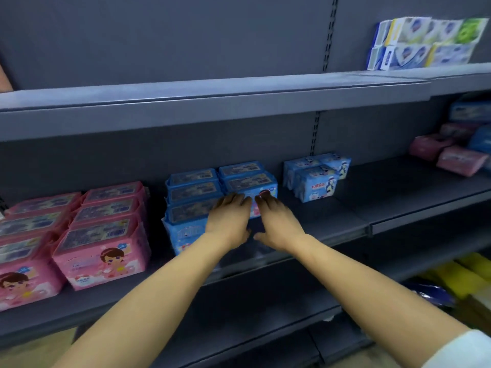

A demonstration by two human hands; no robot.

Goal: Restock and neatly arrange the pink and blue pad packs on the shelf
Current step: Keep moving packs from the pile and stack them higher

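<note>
Both arms reach forward, left hand (229,220) and right hand (279,224) flat-fingered against the blue pack (251,183).

I see my left hand (228,221) and right hand (279,224) side by side, fingers straight against the front of a blue pack (249,185), set back from the shelf's (398,208) front edge, with pink packs (101,235) toward its left end and paler packs (316,179) just right.
</note>
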